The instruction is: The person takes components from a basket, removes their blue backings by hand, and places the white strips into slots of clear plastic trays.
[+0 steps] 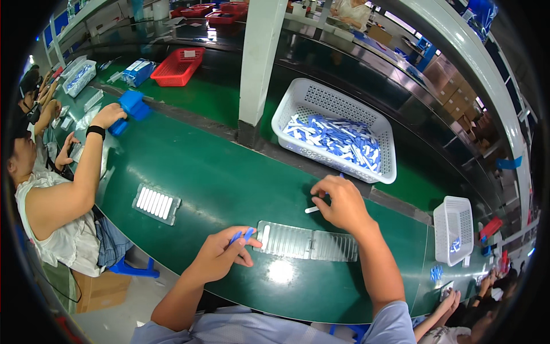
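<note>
My left hand (pixel 220 255) is closed around a few slim blue plastic sticks (pixel 248 233), whose ends stick out past the fingers. Its fingertips reach the left end of a clear plastic tray (pixel 292 241) with a row of narrow slots. A single white stick (pixel 266 236) lies in the leftmost slot. Beyond the tray's right half, my right hand (pixel 342 203) is bent with fingers and thumb together on a slim white stick (pixel 311 210); one end shows below the thumb. A bit of blue peeks out behind its knuckles, and I cannot make out what it belongs to.
A pale basket (pixel 289 94) of blue and white sticks stands past the right hand. Left lies a tray filled with white sticks (pixel 156 203). A co-worker's hand (pixel 109 114) touches blue packets (pixel 134 105). A metal post (pixel 260 69) rises behind the green table (pixel 189 166).
</note>
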Tool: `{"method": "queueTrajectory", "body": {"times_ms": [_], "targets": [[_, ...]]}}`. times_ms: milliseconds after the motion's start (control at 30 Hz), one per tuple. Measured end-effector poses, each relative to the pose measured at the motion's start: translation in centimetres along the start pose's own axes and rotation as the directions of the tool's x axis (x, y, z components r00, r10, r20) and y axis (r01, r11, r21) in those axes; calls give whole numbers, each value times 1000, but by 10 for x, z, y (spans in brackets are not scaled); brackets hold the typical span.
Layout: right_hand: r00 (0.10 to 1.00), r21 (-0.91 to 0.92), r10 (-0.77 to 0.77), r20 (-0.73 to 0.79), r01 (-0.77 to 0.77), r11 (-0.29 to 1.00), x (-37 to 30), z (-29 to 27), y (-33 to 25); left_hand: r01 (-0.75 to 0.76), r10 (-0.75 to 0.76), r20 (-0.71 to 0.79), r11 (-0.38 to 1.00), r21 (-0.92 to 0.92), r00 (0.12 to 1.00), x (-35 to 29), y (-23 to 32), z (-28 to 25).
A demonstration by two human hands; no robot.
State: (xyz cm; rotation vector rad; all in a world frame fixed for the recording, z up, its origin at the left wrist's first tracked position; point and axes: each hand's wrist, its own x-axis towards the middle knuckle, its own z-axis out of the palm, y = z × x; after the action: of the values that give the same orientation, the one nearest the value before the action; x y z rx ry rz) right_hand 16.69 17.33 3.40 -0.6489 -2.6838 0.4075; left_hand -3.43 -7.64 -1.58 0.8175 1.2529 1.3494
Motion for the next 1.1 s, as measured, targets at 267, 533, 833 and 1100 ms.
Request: {"method": "queueTrajectory", "body": {"times_ms": [267, 533, 833, 1100], "targets": [[964, -59, -166, 206, 182, 982, -16, -6, 9, 8, -8, 17, 1000, 25, 1000, 1, 1, 0], [952, 525, 156, 265, -278, 804, -25, 2, -16, 26, -26, 11, 999, 37, 1000, -2, 2, 0], [964, 666, 100, 245, -242, 706, -23, 0, -32, 22, -23, 23, 999, 38, 999, 0, 1, 1], [978, 319, -210, -14, 203, 926, -31, 30, -68, 20, -22, 36, 998, 66, 999, -1, 3, 2]]}}
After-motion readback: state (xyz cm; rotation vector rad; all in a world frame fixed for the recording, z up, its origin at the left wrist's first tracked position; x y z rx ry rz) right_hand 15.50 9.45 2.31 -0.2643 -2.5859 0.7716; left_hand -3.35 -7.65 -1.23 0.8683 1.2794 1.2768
